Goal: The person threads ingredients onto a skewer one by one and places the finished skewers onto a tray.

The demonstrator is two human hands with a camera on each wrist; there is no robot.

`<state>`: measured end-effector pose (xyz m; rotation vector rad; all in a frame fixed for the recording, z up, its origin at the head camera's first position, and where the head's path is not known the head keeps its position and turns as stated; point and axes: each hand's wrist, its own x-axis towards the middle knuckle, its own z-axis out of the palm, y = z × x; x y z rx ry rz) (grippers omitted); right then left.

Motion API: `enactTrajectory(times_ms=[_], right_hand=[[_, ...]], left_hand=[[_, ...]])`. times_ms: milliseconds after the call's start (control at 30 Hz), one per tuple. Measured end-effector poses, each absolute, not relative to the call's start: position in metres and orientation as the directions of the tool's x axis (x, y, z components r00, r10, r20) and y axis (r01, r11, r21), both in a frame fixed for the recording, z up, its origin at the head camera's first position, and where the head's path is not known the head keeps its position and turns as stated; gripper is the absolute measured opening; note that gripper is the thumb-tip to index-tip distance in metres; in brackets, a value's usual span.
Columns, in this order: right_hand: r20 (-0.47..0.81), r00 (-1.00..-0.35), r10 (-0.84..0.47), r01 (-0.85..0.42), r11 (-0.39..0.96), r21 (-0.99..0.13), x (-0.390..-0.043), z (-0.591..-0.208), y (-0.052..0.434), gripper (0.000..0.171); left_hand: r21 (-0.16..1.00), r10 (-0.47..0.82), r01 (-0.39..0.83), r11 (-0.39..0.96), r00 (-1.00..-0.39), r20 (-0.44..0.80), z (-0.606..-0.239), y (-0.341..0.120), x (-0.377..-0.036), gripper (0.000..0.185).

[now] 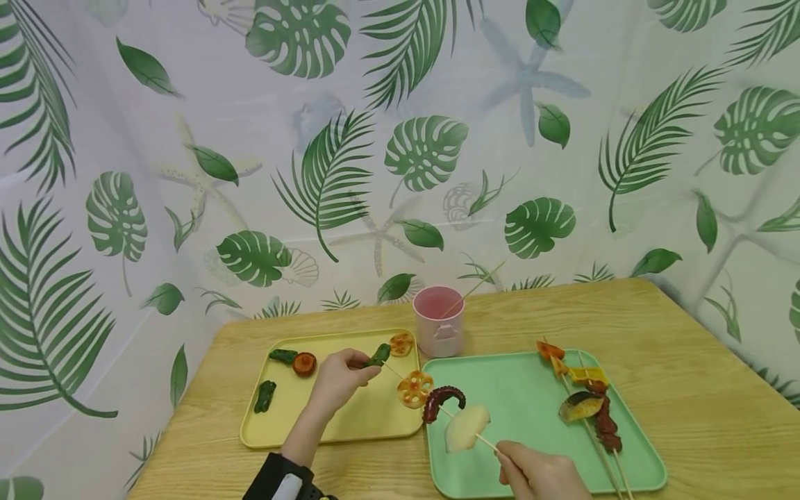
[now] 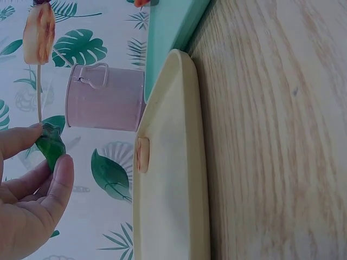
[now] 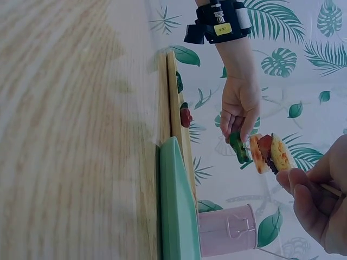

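My right hand [image 1: 521, 467] pinches the near end of a wooden skewer [image 1: 484, 439] that slants up to the left over the trays. Threaded on it are a pale slice [image 1: 466, 426], a dark red octopus tentacle [image 1: 442, 401] and a lotus root slice [image 1: 415, 388]. My left hand [image 1: 342, 378] pinches a green pepper piece [image 1: 378, 355] at the skewer's tip, above the yellow tray [image 1: 369, 419]. In the left wrist view the green piece [image 2: 50, 146] sits between thumb and fingers. The right wrist view shows the loaded skewer [image 3: 265, 153] between both hands.
The yellow tray holds two green peppers [image 1: 264, 396], a mushroom [image 1: 304, 364] and another lotus slice [image 1: 401, 344]. The green tray [image 1: 525, 410] carries finished skewers [image 1: 590, 406] on its right side. A pink cup [image 1: 439, 321] with a stick stands behind the trays. A leaf-print curtain surrounds the wooden table [image 1: 700, 389].
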<state>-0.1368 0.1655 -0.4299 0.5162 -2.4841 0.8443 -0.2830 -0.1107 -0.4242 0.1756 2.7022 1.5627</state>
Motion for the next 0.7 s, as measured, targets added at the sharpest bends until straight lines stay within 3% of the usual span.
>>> enactTrajectory(times_ms=[433, 700], right_hand=[[0.45, -0.864, -0.226, -0.447, 0.753, -0.482, -0.1366, -0.4294, 0.1678, 0.018], [0.512, -0.826, -0.236, -0.491, 0.746, -0.449, -0.1371, -0.4344, 0.1677, 0.02]], left_hand=[[0.861, 0.104, 0.101, 0.498, -0.993, 0.057, -0.4231, -0.1069, -0.2806, 0.032], [0.784, 0.098, 0.165, 0.599, -0.986, 0.133, -0.4234, -0.1014, -0.2764, 0.028]])
